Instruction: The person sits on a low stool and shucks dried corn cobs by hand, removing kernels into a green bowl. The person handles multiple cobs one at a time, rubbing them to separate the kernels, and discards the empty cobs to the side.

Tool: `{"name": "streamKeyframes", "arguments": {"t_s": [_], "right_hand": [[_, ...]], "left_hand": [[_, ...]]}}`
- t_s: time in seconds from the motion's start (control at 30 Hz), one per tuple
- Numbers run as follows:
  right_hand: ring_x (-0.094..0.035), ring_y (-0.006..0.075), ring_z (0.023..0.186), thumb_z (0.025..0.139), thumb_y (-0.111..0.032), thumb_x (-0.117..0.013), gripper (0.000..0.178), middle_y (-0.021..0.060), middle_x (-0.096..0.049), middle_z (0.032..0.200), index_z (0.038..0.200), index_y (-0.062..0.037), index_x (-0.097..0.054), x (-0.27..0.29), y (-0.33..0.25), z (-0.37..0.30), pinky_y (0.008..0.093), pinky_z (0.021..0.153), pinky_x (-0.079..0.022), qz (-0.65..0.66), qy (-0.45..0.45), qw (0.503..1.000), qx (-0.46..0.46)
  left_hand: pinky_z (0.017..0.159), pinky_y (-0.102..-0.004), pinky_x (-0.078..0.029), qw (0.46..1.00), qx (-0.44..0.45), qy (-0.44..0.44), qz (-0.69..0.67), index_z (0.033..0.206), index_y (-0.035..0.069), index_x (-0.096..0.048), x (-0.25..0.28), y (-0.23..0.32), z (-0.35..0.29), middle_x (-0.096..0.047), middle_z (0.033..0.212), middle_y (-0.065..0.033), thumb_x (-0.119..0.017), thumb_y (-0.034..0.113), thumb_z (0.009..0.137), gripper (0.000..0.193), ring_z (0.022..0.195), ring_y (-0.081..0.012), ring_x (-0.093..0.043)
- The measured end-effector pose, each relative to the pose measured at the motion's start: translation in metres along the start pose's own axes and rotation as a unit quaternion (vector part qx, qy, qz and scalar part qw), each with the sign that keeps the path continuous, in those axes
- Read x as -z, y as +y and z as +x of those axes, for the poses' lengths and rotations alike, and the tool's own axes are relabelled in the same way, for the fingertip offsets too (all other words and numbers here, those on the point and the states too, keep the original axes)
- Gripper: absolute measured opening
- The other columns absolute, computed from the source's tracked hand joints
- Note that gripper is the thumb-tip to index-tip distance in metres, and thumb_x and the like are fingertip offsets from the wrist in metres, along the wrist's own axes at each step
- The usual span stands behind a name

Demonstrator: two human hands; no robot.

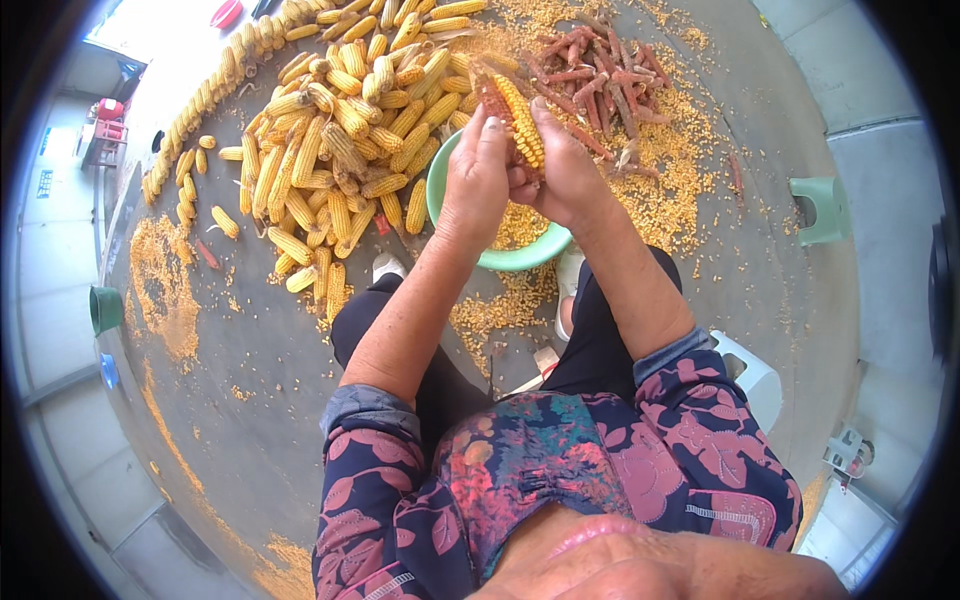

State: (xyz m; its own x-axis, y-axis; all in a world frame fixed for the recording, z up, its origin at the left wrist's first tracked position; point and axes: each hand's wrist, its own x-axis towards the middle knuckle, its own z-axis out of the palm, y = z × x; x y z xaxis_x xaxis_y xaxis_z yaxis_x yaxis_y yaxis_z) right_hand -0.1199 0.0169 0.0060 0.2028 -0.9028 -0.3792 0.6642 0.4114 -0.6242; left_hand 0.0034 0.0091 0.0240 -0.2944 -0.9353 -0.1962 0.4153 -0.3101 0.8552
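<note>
Yellow corn ear (523,125) sits pinched between left grip (476,178) and right grip (563,172), over the green basin (520,259); piled ears (335,150) lie left of both, reddish cobs (605,85) beyond, to their right.

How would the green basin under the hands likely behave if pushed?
The green basin looks like smooth plastic, so probably fairly stiff. Its wide, round shape suggests sliding rather than tipping. Loose kernels inside would likely shift.
</note>
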Motion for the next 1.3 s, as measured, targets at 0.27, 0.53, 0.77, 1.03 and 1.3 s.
{"name": "streamKeyframes", "arguments": {"t_s": [0.27, 0.53, 0.77, 1.03, 1.3], "right_hand": [[-0.052, 0.0084, 0.056, 0.109, -0.047, -0.033, 0.041, 0.0009, -0.059, 0.08, 0.115, -0.0133, -0.056, -0.012, -0.005, -0.005, 0.0202, 0.043, -0.036, -0.036, 0.051, 0.998, -0.001], [-0.055, 0.0114, 0.058, 0.108, -0.053, -0.032, 0.049, 0.0015, -0.06, 0.083, 0.118, -0.0119, -0.057, -0.022, -0.005, -0.011, 0.0256, 0.046, -0.043, -0.051, 0.084, 0.995, 0.02], [-0.056, 0.0095, 0.058, 0.109, -0.05, -0.031, 0.044, 0.0015, -0.06, 0.079, 0.11, -0.0155, -0.058, -0.015, -0.009, -0.005, 0.0238, 0.044, -0.041, -0.04, 0.012, 0.999, 0.025], [-0.052, 0.0127, 0.05, 0.108, -0.052, -0.032, 0.05, 0.0017, -0.058, 0.07, 0.099, -0.0105, -0.059, -0.009, 0.003, 0.003, 0.0272, 0.042, -0.039, -0.023, 0.03, 0.999, -0.005], [-0.051, 0.0123, 0.05, 0.107, -0.056, -0.035, 0.053, 0.0024, -0.059, 0.074, 0.105, -0.009, -0.06, -0.018, -0.01, -0.012, 0.0271, 0.042, -0.038, -0.038, 0.037, 0.998, 0.044]], "left_hand": [[0.057, -0.0229, -0.041, 0.999, 0.016, 0.012, -0.043, 0.115, 0.006, -0.057, -0.001, 0.002, 0.001, -0.048, 0.078, 0.0024, -0.047, 0.029, 0.107, 0.025, 0.066, -0.0081, -0.045], [0.075, -0.0267, -0.055, 0.983, -0.016, 0.005, 0.18, 0.152, -0.002, -0.033, 0.007, -0.022, 0.004, -0.063, 0.116, -0.012, -0.057, 0.029, 0.103, 0.063, 0.091, -0.0142, -0.064], [0.074, -0.0254, -0.051, 0.986, -0.07, -0.087, 0.123, 0.159, 0.002, -0.021, 0.012, 0.005, -0.001, -0.06, 0.107, -0.0071, -0.053, 0.021, 0.104, 0.066, 0.086, -0.0091, -0.056], [0.074, -0.0245, -0.053, 0.965, -0.113, -0.071, 0.226, 0.158, 0.0, -0.021, 0.012, 0.003, -0.009, -0.061, 0.103, -0.0044, -0.061, 0.029, 0.101, 0.075, 0.087, -0.0079, -0.06], [0.069, -0.025, -0.052, 0.979, -0.014, -0.177, 0.1, 0.16, 0.001, -0.012, 0.022, 0.013, 0.002, -0.06, 0.096, -0.0058, -0.062, 0.013, 0.097, 0.081, 0.078, -0.0098, -0.059]]}}
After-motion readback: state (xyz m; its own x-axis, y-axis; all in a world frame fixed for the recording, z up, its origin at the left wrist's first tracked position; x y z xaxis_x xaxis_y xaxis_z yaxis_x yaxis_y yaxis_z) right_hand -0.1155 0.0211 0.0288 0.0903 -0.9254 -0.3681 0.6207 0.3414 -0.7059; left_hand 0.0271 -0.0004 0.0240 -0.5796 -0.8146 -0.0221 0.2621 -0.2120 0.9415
